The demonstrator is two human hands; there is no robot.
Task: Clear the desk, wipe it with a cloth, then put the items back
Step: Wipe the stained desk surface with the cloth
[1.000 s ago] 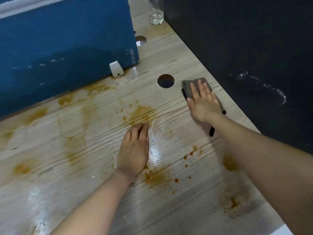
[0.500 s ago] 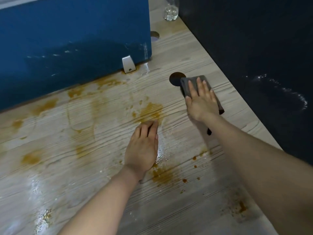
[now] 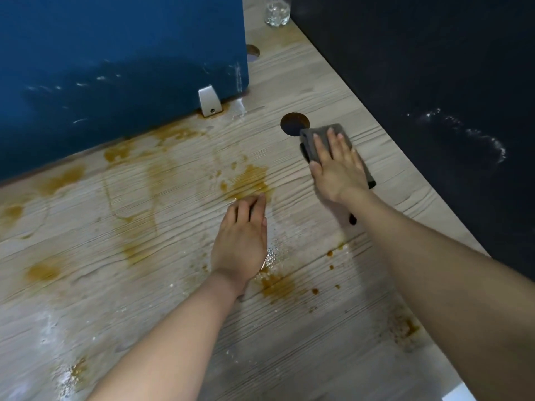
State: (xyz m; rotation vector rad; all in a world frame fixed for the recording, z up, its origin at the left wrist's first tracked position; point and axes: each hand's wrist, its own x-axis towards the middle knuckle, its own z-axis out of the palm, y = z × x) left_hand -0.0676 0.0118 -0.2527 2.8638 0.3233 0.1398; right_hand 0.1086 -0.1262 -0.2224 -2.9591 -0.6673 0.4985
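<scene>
While the right hand [image 3: 337, 166] lies flat on the cloth [image 3: 315, 140], fingers straight and close together, pressing it to the desk [image 3: 173, 227]:
Cloth: grey, folded, at the desk's far right, its near-left corner overlapping the rim of a round hole [image 3: 292, 123]; one edge shows past the wrist.
Left hand [image 3: 241, 241]: palm down on the desk, holding nothing, fingers straight and nearly together, tips at the near edge of a brown stain [image 3: 249, 180].
Desk: pale wood grain, wet in patches, brown stains scattered left, centre and near right; droplets just right of the left hand.
Panel [image 3: 115, 68]: blue, upright along the far left, fixed by a small metal bracket [image 3: 209, 101].
Second hole [image 3: 252, 50]: partly hidden behind the panel's right edge.
Bottle [image 3: 277, 13]: clear, at the far end of the desk, top cut off by the frame.
Floor [image 3: 434, 96]: dark, to the right, with a pale smear
</scene>
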